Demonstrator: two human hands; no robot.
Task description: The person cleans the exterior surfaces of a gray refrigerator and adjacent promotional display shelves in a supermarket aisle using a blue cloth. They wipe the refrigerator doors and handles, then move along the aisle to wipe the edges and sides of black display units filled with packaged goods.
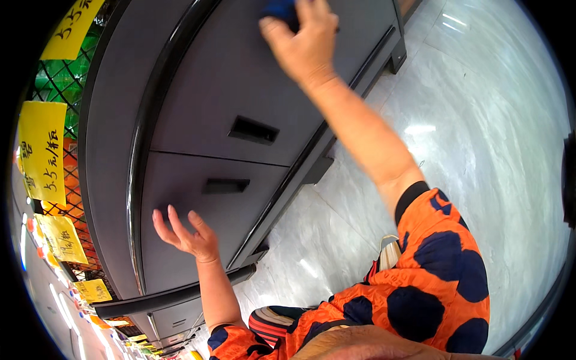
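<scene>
My right hand (306, 42) is at the top of the view, its fingers around a dark blue cloth (281, 11), against the upper part of a grey cabinet panel (216, 81). At the lower left, my left hand (191, 238) is raised with fingers apart and holds nothing. It is just in front of the lower grey panel (180, 265); whether it touches the panel I cannot tell. Between the hands are two recessed handles, one (254, 130) in the upper panel and one (226, 186) in the lower.
Yellow handwritten price tags (42, 153) hang on black wire mesh (76, 180) along the left, with green and orange bottles behind. Glossy black trim (135, 180) edges the cabinet. The pale tiled floor (472, 135) lies to the right, and more cabinets (173, 319) stand at the lower left.
</scene>
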